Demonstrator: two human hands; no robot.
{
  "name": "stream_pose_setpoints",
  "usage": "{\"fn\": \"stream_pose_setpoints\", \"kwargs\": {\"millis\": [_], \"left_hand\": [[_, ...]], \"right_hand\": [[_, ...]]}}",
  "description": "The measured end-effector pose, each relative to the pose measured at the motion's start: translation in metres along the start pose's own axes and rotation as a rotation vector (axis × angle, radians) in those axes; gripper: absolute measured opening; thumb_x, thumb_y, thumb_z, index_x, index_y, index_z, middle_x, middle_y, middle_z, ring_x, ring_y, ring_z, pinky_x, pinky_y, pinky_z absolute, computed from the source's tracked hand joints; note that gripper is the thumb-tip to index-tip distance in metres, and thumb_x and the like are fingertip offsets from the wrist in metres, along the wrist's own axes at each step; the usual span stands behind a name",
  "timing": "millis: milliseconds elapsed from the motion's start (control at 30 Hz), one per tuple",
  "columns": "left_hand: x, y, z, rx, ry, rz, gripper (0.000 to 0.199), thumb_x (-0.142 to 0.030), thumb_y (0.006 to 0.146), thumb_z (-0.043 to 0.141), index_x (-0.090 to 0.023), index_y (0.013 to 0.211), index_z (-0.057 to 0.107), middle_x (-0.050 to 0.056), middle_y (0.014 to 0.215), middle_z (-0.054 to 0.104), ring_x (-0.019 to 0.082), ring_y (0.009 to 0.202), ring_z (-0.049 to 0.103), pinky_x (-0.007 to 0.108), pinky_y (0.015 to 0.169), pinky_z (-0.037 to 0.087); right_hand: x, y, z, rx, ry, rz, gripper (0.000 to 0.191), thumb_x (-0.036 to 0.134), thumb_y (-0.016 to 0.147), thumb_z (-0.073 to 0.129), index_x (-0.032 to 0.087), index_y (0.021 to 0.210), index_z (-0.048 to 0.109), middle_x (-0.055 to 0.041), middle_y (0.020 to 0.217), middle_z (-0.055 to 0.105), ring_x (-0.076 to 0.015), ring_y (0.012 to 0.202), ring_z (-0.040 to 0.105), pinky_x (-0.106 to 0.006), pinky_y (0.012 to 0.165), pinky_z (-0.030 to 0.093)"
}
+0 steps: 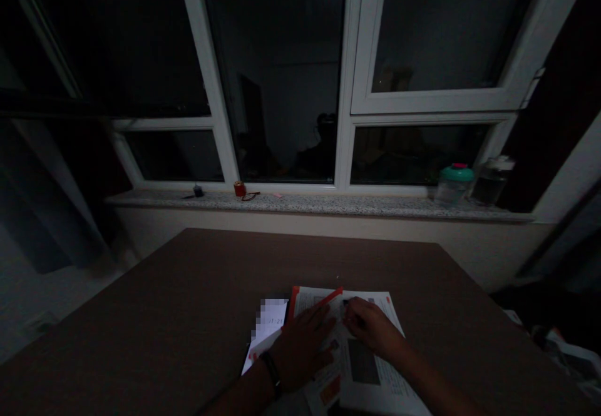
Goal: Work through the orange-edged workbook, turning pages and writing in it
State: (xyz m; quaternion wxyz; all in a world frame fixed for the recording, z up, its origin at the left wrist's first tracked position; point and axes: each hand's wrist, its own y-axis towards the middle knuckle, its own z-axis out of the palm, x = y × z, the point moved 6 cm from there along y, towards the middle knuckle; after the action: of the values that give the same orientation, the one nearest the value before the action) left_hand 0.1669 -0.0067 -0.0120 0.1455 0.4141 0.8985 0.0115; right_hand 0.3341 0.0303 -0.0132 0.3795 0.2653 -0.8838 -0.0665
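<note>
An open printed book or magazine [397, 381] with pictures and red edging lies near the front of the brown table. My left hand [303, 344], with a dark band on the wrist, lies flat over its left page, fingers stretched toward the top. A red-edged page [331, 297] slants beside those fingertips and looks folded or lifted. My right hand [369, 325] rests on the upper part of the right page with curled, closed fingers. A small dark spot shows by its fingertips, and what they hold, if anything, is hidden. Left of the book a lit phone screen [268, 323] is partly covered.
The dark brown table [211, 284] stretches toward a wall with a speckled window sill [319, 203]. On the sill stand a red can-like object [239, 189], a small dark item [198, 191], a teal-lidded container [454, 184] and a clear jar [492, 181].
</note>
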Motion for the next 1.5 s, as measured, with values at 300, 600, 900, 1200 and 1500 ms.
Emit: {"fn": "stream_pose_setpoints", "kwargs": {"millis": [300, 600, 900, 1200, 1500], "left_hand": [[0.012, 0.014, 0.002, 0.063, 0.081, -0.024, 0.063, -0.034, 0.091, 0.063, -0.021, 0.147, 0.035, 0.012, 0.153, 0.029, 0.031, 0.139, 0.027, 0.046, 0.111, 0.029], [0.005, 0.012, 0.000, 0.024, 0.060, -0.010, 0.057, -0.033, 0.095, 0.057, -0.022, 0.146, 0.034, 0.009, 0.154, 0.027, 0.029, 0.140, 0.025, 0.045, 0.112, 0.027], [0.001, 0.011, -0.001, 0.017, 0.012, -0.019, 0.063, -0.032, 0.091, 0.061, -0.025, 0.147, 0.031, 0.009, 0.154, 0.028, 0.030, 0.140, 0.025, 0.049, 0.111, 0.029], [0.000, 0.010, -0.004, 0.049, 0.035, -0.024, 0.057, -0.032, 0.094, 0.058, -0.020, 0.145, 0.036, 0.012, 0.154, 0.027, 0.031, 0.140, 0.024, 0.049, 0.111, 0.028], [0.001, 0.010, -0.001, 0.045, 0.010, -0.027, 0.065, -0.029, 0.091, 0.062, -0.024, 0.147, 0.031, 0.010, 0.154, 0.029, 0.030, 0.140, 0.025, 0.048, 0.112, 0.027]], "right_hand": [[-0.010, 0.002, 0.002, -0.003, 0.031, 0.053, 0.011, 0.016, 0.081, 0.057, 0.022, 0.075, 0.051, 0.0046, 0.068, 0.054, -0.0127, 0.063, 0.053, -0.021, 0.059, 0.038], [-0.020, 0.012, 0.000, -0.105, 0.005, 0.109, 0.012, 0.025, 0.086, 0.053, 0.022, 0.075, 0.050, 0.0028, 0.068, 0.055, -0.0143, 0.063, 0.053, -0.023, 0.059, 0.039], [-0.003, 0.000, 0.014, 0.061, 0.103, 0.031, 0.012, 0.014, 0.077, 0.057, 0.021, 0.071, 0.049, 0.0048, 0.067, 0.053, -0.0118, 0.061, 0.049, -0.020, 0.056, 0.036], [-0.014, 0.011, 0.003, -0.069, 0.037, 0.070, 0.012, 0.013, 0.079, 0.055, 0.021, 0.072, 0.048, 0.0041, 0.068, 0.053, -0.0127, 0.063, 0.050, -0.021, 0.059, 0.036], [0.014, -0.009, 0.017, 0.108, 0.113, -0.052, 0.013, 0.010, 0.078, 0.055, 0.021, 0.074, 0.050, 0.0034, 0.074, 0.055, -0.0128, 0.068, 0.053, -0.021, 0.062, 0.038]]}}
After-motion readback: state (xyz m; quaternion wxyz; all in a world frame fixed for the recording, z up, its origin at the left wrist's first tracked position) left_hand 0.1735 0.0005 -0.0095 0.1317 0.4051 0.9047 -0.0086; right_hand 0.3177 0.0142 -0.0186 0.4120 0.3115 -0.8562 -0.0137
